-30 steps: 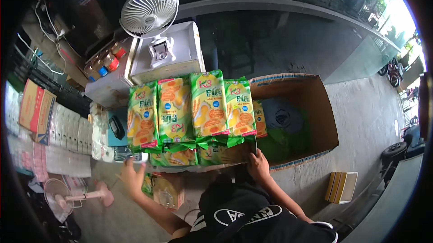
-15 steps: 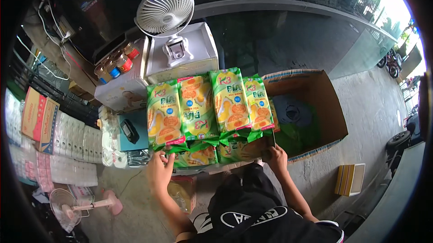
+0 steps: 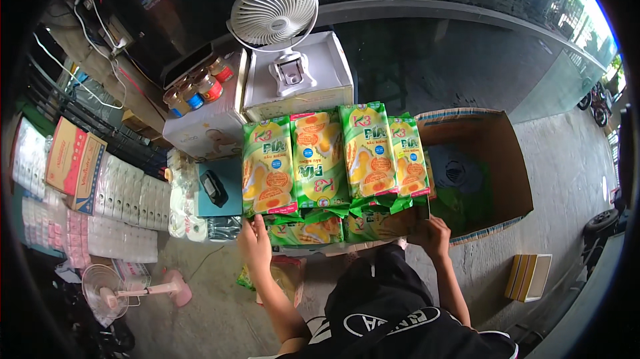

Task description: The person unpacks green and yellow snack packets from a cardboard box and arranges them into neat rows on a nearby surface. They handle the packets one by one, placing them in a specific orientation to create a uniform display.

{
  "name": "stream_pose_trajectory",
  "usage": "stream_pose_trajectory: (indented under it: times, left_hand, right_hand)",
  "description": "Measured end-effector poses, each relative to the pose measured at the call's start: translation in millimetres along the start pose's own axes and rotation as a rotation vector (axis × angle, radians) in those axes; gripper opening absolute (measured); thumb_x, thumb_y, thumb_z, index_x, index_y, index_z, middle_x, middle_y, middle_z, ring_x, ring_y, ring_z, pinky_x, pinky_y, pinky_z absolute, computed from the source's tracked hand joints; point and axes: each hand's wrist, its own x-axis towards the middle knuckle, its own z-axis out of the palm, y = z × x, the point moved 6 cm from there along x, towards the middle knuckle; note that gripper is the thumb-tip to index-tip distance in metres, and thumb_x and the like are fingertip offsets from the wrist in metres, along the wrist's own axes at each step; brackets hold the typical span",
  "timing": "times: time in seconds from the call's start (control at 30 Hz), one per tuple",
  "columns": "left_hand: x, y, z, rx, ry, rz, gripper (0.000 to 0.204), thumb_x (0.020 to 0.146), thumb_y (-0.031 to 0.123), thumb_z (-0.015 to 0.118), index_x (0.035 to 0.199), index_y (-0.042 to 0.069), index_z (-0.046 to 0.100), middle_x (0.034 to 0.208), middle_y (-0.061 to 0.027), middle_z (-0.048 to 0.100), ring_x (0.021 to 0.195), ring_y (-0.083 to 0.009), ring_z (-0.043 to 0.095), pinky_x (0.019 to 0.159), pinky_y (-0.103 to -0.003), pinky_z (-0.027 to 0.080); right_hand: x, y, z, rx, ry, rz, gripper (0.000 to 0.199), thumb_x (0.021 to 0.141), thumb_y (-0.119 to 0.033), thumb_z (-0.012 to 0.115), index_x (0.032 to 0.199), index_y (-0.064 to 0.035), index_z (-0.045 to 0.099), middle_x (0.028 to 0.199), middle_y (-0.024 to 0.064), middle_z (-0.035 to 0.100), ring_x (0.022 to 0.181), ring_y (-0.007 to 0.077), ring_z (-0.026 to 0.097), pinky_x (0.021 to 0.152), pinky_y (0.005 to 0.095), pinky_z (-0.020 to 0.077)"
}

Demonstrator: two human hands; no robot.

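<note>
Green-and-yellow cake packs stand in a row of several in front of me, with more packs lying below their near edge. My left hand is at the near left corner of the row, its fingers closed up against the leftmost pack; what they grip is partly hidden. At the near right corner, my right hand has its fingers curled at a dark brown cardboard edge beside the packs.
An open cardboard box with green and pale plastic inside stands at the right. Behind the packs, a white fan sits on a white box, near several jars. A pink fan lies lower left. Yellow-and-white boxes are on the floor.
The whole view has shifted, so the scene sits further right. Both hands stay at the same corners of the packs. My left thumb has drawn closer to its fingers.
</note>
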Motion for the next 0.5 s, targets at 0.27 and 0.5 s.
stream_pose_trajectory:
  times: [0.27,0.5]
  left_hand:
    - [-6,-31,35,-0.334,-0.093,-0.077,0.019,0.093,0.016,0.042,0.097,-0.002,0.038,0.069,-0.0113,0.057,0.059,-0.0199,0.057,0.054,-0.034,0.042]
    - [-15,-41,44,-0.346,0.037,-0.245,0.043,0.095,0.026,0.041,0.124,-0.005,0.031,0.084,-0.0139,0.057,0.067,-0.0182,0.058,0.058,-0.029,0.044]
  right_hand:
    - [70,-33,-42,0.270,0.111,0.161,0.013,0.072,-0.002,0.062,0.064,0.0020,0.053,0.059,0.0094,0.052,0.057,0.0221,0.052,0.056,0.0282,0.0394]
    - [131,-79,22,0.340,-0.363,0.306,0.038,0.084,-0.038,0.055,0.075,-0.0008,0.060,0.064,0.0179,0.059,0.062,0.0318,0.060,0.057,0.0387,0.0453]
